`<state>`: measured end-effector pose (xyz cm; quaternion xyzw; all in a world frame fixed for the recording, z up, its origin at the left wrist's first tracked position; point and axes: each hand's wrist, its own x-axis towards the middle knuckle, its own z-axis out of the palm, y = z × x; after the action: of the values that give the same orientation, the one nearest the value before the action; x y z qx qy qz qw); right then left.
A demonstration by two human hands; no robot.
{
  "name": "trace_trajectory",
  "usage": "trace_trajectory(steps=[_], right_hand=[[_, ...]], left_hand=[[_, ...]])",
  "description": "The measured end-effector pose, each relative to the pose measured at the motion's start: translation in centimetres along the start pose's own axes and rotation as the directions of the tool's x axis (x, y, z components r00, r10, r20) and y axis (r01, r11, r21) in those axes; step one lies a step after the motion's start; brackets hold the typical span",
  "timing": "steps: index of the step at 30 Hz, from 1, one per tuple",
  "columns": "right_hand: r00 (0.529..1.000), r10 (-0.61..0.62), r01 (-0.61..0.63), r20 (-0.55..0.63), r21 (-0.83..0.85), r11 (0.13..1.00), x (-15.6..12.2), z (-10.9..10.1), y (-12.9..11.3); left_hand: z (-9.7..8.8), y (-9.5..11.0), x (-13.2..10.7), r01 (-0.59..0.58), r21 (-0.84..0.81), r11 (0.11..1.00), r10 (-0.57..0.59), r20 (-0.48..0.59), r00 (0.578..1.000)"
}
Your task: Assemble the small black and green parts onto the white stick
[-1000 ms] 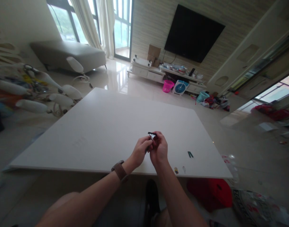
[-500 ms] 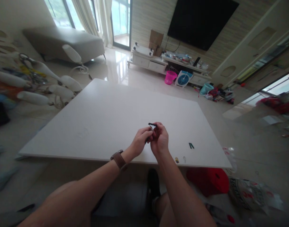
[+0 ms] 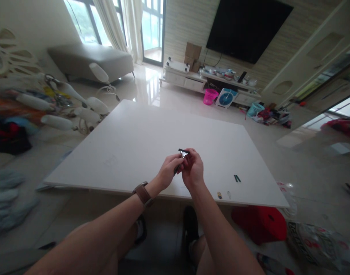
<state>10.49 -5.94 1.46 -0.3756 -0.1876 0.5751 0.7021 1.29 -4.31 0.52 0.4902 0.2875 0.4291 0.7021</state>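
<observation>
Above the near part of the white tabletop point(image 3: 152, 141), both hands meet around a small razor point(image 3: 183, 153) with a black head, a silver neck and a dark handle. My left hand point(image 3: 169, 170), a brown-strapped watch point(image 3: 143, 194) on its wrist, is closed on the handle. Curled beside it, my right hand point(image 3: 194, 168) has its fingers at the razor's head; part of the grip is hidden. Two thin dark green sticks point(image 3: 237, 178) lie to the right on the table. Closer to the front edge are a small yellow-and-dark piece point(image 3: 219, 195) and a small clear piece point(image 3: 228, 194).
White lamp arms point(image 3: 91, 105) stand along the table's left side. Below the right front edge are a red stool point(image 3: 261, 225) and a printed plastic bag point(image 3: 315, 240). Beyond the table, a pink basket point(image 3: 210, 97) and a fan point(image 3: 226, 97) stand by the TV cabinet point(image 3: 180, 79).
The view has shifted slightly, so the table and room appear a little further right and lower. Both hands keep hold of the razor, its handle showing a bit more.
</observation>
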Motion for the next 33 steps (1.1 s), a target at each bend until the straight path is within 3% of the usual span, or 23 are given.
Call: trace_trajectory(steps=[10, 18, 33], right_hand=[[1.0, 0.025, -0.025, 0.002, 0.017, 1.0, -0.1, 0.2, -0.1], [0.997, 0.033, -0.033, -0.066, 0.006, 0.999, 0.0, -0.3, -0.3], [0.992, -0.016, 0.019, -0.123, 0.017, 1.0, 1.5, -1.7, -1.6]], left_hand=[[0.2, 0.5, -0.2, 0.007, 0.036, 0.999, -0.006, -0.028, 1.0], [1.3, -1.1, 0.0, -0.013, -0.004, 1.0, 0.012, -0.091, 0.996], [2.7, -2.8, 2.9, 0.017, -0.124, 0.992, -0.025, -0.063, 0.998]])
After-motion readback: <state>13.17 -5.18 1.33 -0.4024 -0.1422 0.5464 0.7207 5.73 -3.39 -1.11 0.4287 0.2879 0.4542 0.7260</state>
